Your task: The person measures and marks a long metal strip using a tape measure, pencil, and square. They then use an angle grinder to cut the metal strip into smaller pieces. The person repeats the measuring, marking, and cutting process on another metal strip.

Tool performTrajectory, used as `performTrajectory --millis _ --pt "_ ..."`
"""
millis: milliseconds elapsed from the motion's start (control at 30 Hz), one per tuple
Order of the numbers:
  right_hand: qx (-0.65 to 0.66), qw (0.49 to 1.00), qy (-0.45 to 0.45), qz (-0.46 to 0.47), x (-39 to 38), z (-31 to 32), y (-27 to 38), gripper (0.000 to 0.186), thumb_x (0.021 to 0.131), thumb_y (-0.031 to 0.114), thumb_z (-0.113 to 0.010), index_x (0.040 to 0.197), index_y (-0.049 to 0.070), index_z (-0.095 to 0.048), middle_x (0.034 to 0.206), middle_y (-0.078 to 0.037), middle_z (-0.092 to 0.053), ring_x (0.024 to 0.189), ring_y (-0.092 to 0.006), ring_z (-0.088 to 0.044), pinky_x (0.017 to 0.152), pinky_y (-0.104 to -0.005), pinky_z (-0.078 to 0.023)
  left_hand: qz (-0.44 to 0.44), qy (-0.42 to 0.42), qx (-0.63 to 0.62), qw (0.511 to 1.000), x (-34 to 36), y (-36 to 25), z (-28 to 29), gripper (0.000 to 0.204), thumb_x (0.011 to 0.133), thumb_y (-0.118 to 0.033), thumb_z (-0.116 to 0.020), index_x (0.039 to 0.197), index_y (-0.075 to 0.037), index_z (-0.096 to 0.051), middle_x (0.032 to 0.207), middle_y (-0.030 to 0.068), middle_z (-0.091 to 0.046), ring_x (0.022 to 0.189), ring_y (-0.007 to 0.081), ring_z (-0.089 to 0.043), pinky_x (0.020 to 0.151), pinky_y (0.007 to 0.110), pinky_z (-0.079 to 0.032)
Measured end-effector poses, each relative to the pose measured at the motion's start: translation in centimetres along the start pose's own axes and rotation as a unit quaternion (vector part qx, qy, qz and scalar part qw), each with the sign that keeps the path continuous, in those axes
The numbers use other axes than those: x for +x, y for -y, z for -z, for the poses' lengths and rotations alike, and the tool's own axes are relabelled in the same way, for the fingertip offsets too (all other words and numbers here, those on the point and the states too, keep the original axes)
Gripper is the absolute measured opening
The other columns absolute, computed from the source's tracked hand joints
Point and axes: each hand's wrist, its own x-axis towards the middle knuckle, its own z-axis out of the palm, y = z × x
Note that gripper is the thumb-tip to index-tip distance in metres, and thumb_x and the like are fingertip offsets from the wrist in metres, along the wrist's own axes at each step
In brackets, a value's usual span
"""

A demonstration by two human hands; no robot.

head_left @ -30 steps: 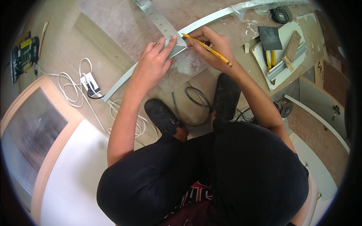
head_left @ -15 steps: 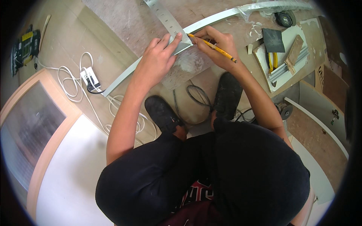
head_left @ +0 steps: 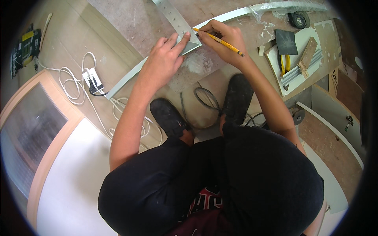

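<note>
Clutter rings the crouching person, left to right: a framed glass panel [head_left: 27, 133] on the floor, a green-and-yellow tool [head_left: 24, 49], a white power strip [head_left: 91, 78] with looped cable. The left hand [head_left: 163, 65] presses flat, fingers spread, on a metal square ruler [head_left: 179, 27] laid across a long white strip [head_left: 130, 76]. The right hand [head_left: 222, 39] has its fingers closed on a yellow pencil [head_left: 220, 41], tip at the ruler's edge. Farther right lie yellow-handled pliers [head_left: 284, 65], a wooden block [head_left: 307, 53] and a tape measure [head_left: 299, 19].

Yellow pencil [head_left: 218, 40] tip touches pale strip [head_left: 130, 74] beside steel ruler [head_left: 175, 19].
</note>
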Motion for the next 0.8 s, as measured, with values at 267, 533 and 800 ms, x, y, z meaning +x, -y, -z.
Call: performTrajectory --millis 267,533,800 --pt "-0.077 0.991 0.108 -0.009 -2.9 2.9 -0.1 0.016 0.104 0.015 -0.084 0.111 0.001 -0.082 0.094 -0.009 -0.085 0.080 -0.0146 -0.080 0.075 -0.0319 -0.062 -0.009 -0.010 -0.004 1.000 0.4 -0.3 -0.3 0.076 0.097 -0.012 -0.083 0.170 -0.015 -0.059 0.152 0.0172 -0.067 0.119 0.0368 -0.067 0.107 0.049 -0.062" --pt "-0.001 1.000 0.002 -0.003 -2.2 2.5 0.7 0.016 0.106 0.016 -0.083 0.113 0.002 -0.081 0.094 -0.008 -0.085 0.079 -0.0135 -0.079 0.074 -0.0311 -0.062 -0.004 -0.003 -0.008 1.000 0.9 -0.6 -0.4 0.076 0.097 -0.011 -0.082 0.170 -0.014 -0.059 0.151 0.0166 -0.067 0.118 0.0362 -0.066 0.108 0.048 -0.061" --pt "0.004 1.000 0.028 0.002 -0.5 1.3 -0.2 0.021 0.107 0.023 -0.082 0.113 0.003 -0.079 0.093 -0.010 -0.083 0.078 -0.0209 -0.078 0.072 -0.0350 -0.061 0.012 0.006 -0.023 1.000 0.3 -0.9 -0.4 0.079 0.097 -0.010 -0.081 0.172 -0.014 -0.057 0.152 0.0180 -0.066 0.121 0.0386 -0.065 0.111 0.048 -0.058"
